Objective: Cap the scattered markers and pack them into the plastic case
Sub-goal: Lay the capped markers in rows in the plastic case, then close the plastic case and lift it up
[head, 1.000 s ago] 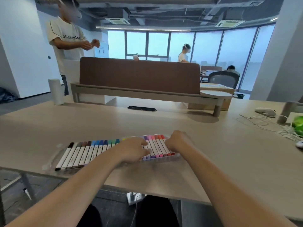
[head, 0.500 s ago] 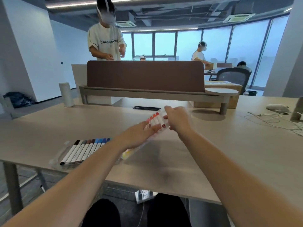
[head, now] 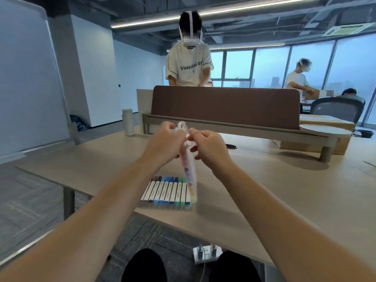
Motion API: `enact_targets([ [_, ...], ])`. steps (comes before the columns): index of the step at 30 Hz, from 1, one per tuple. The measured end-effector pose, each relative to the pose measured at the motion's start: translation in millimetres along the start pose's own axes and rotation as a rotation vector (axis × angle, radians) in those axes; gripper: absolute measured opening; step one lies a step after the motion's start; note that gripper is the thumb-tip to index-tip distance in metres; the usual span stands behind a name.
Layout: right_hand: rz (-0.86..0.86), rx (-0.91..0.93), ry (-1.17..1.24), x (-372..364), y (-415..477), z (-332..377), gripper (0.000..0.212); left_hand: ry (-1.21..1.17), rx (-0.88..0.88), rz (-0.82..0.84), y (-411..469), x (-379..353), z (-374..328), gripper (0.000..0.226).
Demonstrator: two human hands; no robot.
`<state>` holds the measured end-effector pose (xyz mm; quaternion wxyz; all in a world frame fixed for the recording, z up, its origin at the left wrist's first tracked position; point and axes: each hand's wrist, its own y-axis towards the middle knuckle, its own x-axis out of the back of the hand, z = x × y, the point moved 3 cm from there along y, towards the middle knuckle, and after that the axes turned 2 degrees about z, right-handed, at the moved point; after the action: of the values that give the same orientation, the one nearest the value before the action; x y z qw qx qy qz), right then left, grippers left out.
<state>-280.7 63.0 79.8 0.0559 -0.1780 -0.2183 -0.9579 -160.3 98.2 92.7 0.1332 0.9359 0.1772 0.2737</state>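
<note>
Near the desk (head: 264, 192) edge, one half of the plastic case (head: 165, 204) lies flat with a row of capped markers (head: 166, 192), about ten, though blur hampers counting. The second half (head: 191, 180) stands on edge beside them, filled with more markers, raised, we judge, to fold shut. Our left hand (head: 162, 143) and right hand (head: 207, 147) each pinch its top rim.

At frame centre the plastic case (head: 190, 169) looks clear and glossy, the markers (head: 166, 190) below it have smooth white plastic barrels, the table (head: 284, 190) is matt pale wood, the divider (head: 223, 106) matt brown cloth
</note>
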Motion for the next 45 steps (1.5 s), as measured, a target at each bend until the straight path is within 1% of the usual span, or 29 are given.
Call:
enact_targets([
  [2, 0.064, 0.015, -0.063, -24.5, 2.8, -5.2, 0.038, 0.045, 0.016, -0.061, -1.8, 20.0, 10.6, 0.019],
  [6, 0.186, 0.037, -0.204, -69.5, 4.5, -21.4, 0.034, 0.108, 0.158, -0.112, -2.9, 52.4, 57.4, 0.027],
  [8, 0.240, 0.015, -0.278, -88.2, 5.1, -31.7, 0.033, 0.211, 0.218, -0.117, -3.3, 64.8, 85.1, 0.029],
  [10, 0.268, -0.001, -0.313, -102.7, 5.6, -37.9, 0.033, 0.315, 0.291, -0.075, -4.7, 71.4, 109.9, 0.032],
  [12, 0.280, 0.004, -0.344, -113.3, 5.7, -39.7, 0.032, 0.447, 0.360, 0.036, -4.7, 72.3, 131.1, 0.030],
  [14, 0.296, 0.016, -0.372, -121.4, 5.9, -39.1, 0.032, 0.542, 0.400, 0.120, -1.7, 72.3, 147.6, 0.035],
  [17, 0.342, 0.004, -0.404, -131.5, 6.6, -41.5, 0.025, 0.586, 0.391, 0.158, -1.4, 72.1, 157.5, 0.039],
  [21, 0.391, 0.001, -0.442, -143.1, 5.8, -45.1, 0.024, 0.639, 0.430, 0.223, -0.2, 70.8, 168.4, 0.031],
  [27, 0.405, 0.019, -0.474, -156.9, 5.8, -52.8, 0.022, 0.588, 0.453, 0.233, 1.5, 72.1, 179.5, 0.040],
  [31, 0.408, 0.034, -0.462, -160.4, 7.0, -51.9, 0.022, 0.533, 0.464, 0.220, 3.9, 68.1, 178.0, 0.034],
  [35, 0.409, 0.031, -0.450, -156.7, 10.1, -49.6, 0.024, 0.318, 0.517, 0.225, 2.4, 66.4, 179.0, 0.030],
  [37, 0.379, 0.029, -0.443, -151.6, 14.0, -49.7, 0.024, 0.093, 0.537, 0.190, 3.1, 67.0, 178.9, 0.028],
  [39, 0.311, 0.057, -0.450, -144.8, 20.1, -47.2, 0.027, -0.090, 0.499, 0.118, 7.7, 70.2, 172.8, 0.027],
  [40, 0.267, 0.082, -0.458, -141.3, 23.5, -44.7, 0.031, -0.112, 0.457, 0.084, 11.3, 73.3, 166.5, 0.025],
  [41, 0.219, 0.107, -0.460, -137.2, 27.2, -40.9, 0.035, -0.065, 0.392, 0.047, 16.7, 78.3, 159.1, 0.024],
  [43, 0.137, 0.132, -0.446, -128.2, 36.4, -30.3, 0.045, 0.153, 0.220, -0.013, 28.9, 90.8, 138.9, 0.025],
  [45, 0.111, 0.138, -0.393, -119.0, 45.5, -18.7, 0.049, 0.345, 0.067, -0.023, 38.4, 99.2, 114.4, 0.024],
])
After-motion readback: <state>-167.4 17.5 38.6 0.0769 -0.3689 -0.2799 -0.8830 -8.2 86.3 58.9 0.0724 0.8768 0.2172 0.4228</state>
